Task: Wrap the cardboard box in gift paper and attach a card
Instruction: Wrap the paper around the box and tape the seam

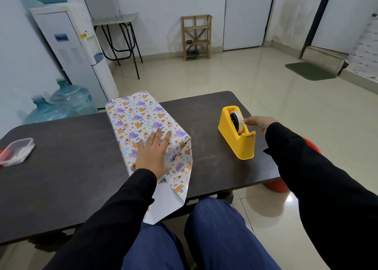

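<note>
Box (141, 118), one, covered in gift paper (180, 167) printed with purple and orange cartoon animals; marks in the print are too fine to read. It stands at the centre of the frame on the dark surface (71, 167), its length running away from the viewer. The lower end is unclosed, and loose paper overhangs the surface's lower edge, white underside showing.

Left hand (152, 153), flat on the box top near that end, fingers straight and slightly spread, pressing the paper.

Tape dispenser (237, 143), one, yellow, right of centre, well apart from the box with bare surface between; holds one tape roll (238, 119).

Right hand (257, 122), fingers touching the roll's side; whether they pinch tape cannot be told.

Plastic container (17, 151), one, clear, at the left edge of the frame.

Water bottles, three: one atop the white water dispenser (71, 51), upper left, two on the floor below. The dispenser's yellow sticker is unreadable.
</note>
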